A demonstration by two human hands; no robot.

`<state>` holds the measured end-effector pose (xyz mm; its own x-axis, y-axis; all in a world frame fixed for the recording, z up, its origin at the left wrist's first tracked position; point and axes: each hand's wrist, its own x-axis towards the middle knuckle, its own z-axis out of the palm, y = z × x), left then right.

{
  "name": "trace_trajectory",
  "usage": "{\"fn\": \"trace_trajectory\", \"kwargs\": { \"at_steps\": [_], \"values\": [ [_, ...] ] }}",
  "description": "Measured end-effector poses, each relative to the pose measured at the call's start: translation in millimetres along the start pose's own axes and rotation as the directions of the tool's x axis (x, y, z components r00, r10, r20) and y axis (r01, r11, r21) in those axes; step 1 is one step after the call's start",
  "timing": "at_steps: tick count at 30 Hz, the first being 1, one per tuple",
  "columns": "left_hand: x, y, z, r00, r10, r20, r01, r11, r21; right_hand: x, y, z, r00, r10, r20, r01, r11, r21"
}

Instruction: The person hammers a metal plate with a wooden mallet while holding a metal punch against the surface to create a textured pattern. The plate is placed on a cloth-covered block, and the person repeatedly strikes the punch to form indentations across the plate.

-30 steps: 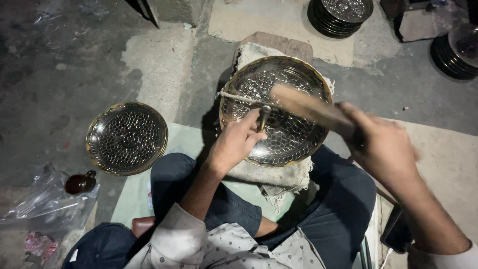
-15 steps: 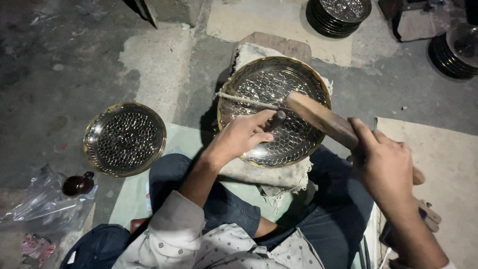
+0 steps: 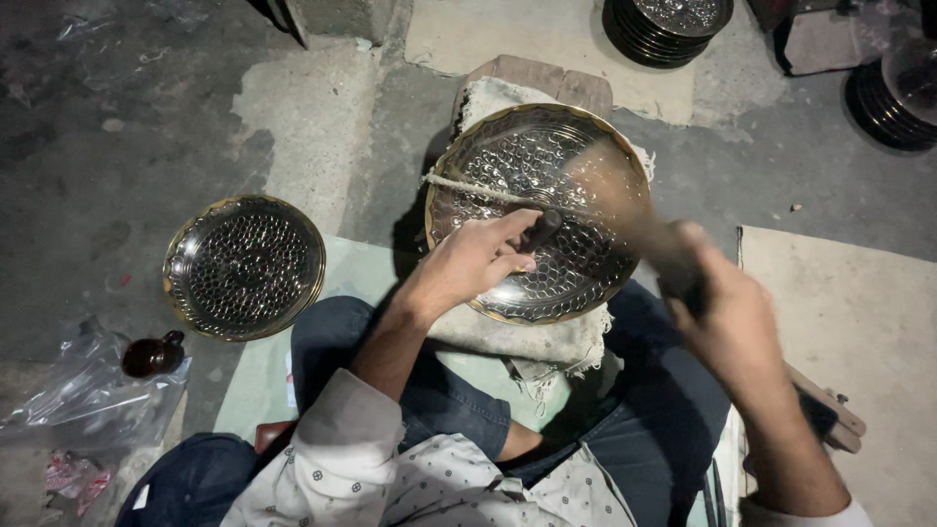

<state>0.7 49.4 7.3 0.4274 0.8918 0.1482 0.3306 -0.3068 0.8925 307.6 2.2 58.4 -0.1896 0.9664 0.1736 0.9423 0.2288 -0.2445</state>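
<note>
I see my left hand resting on the big plate, its fingers curled tight round a short dark punch that stands tilted with its tip on the hammered metal near the plate's middle. The plate is round, silvery, covered in a dimpled pattern with a thin gold rim, and it lies on a pale cloth pad that sits over a brick between my knees. A thin cord runs across the plate's left half, from the rim toward the punch. My right hand is to the right of the plate, closed round the handle of a wooden mallet; the mallet is blurred with motion, its head over the plate's right half, just beside the punch, and I cannot tell whether it touches anything. On the floor to my left lies a second plate of the same pattern, smaller, well apart from the first. Near it, lower left, sit a small brown jar and a crumpled clear plastic bag. At the top edge I see a stack of dark plates, and another stack at the upper right. A tan board lies on the floor to my right.
</note>
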Motion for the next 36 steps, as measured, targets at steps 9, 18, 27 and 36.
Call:
{"fn": "trace_trajectory", "kwargs": {
  "at_steps": [9, 18, 27, 36],
  "values": [
    [0.0, 0.1, 0.5, 0.999, 0.041, -0.022, -0.041, 0.999, 0.011, 4.4, -9.5, 2.7, 0.999, 0.012, -0.038, -0.001, 0.961, 0.278],
    [0.9, 1.5, 0.9, 1.000, 0.004, 0.009, -0.004, 0.997, 0.071, 4.2, -5.9, 7.5, 0.998, 0.051, -0.027, -0.045, 0.983, 0.178],
    [-1.7, 0.6, -0.3, 1.000, 0.011, -0.002, -0.011, 1.000, 0.013, 3.1, -2.0, 11.0, 0.999, 0.047, -0.011, -0.044, 0.985, 0.168],
    [-2.0, 3.1, -1.7, 0.995, 0.099, -0.026, -0.096, 0.990, 0.101, 3.6, -5.6, 6.2, 0.998, 0.003, -0.057, 0.011, 0.970, 0.241]
  ]
}}
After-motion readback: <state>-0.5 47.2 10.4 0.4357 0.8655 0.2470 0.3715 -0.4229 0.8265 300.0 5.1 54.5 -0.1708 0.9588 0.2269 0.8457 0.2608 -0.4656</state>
